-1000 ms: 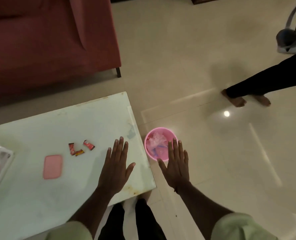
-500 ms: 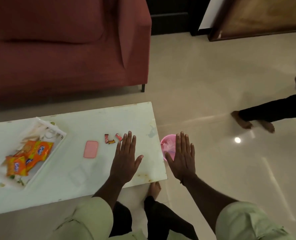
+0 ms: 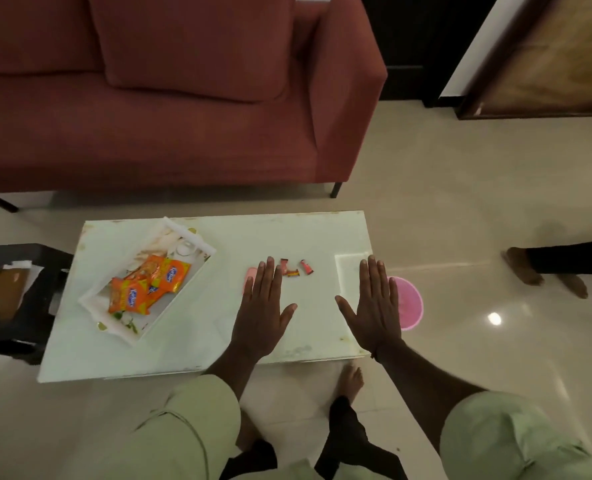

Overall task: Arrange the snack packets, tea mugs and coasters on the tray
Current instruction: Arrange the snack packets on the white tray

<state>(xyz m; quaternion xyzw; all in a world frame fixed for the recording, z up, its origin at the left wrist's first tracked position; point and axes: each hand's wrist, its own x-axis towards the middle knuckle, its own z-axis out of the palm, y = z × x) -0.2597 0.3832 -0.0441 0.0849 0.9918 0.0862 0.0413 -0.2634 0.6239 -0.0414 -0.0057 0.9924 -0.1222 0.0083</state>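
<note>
sofa (image 3: 170, 98): big red one, on the far side of the table from both hands; nothing on it that I can see.
floor (image 3: 460, 202): pale glossy tile with a lamp glare to the right of the right hand; another person's bare feet (image 3: 543, 275) stand well off on that side.
table (image 3: 218, 348): white, scuffed at the near edge, low between the person and the sofa; both hands hang over its right half.
side table (image 3: 21, 306): dark, far left of the left hand, with something brown on it I can't make out.
tray (image 3: 93, 299): white, well left of the left hand, sitting skewed on the table.
packets (image 3: 149, 282): orange, heaped loosely in the tray, overlapping one another.
bin (image 3: 408, 303): pink, on the floor just right of the right hand, hard by the table corner.
left hand (image 3: 261, 306): flat, fingers spread, holding nothing.
right hand (image 3: 374, 306): the same, empty and splayed, near the table's right edge.
coaster (image 3: 249, 277): pink, partly hidden under the left fingertips.
sweets (image 3: 296, 266): three small wrapped ones just beyond the left hand.
mugs: none clearly in sight; something pale sits at the tray's far end.
risk: a careless sweep of the right hand could, I'd say, knock sweets off the edge into the bin; the heaped packets may slide when crowded.
</note>
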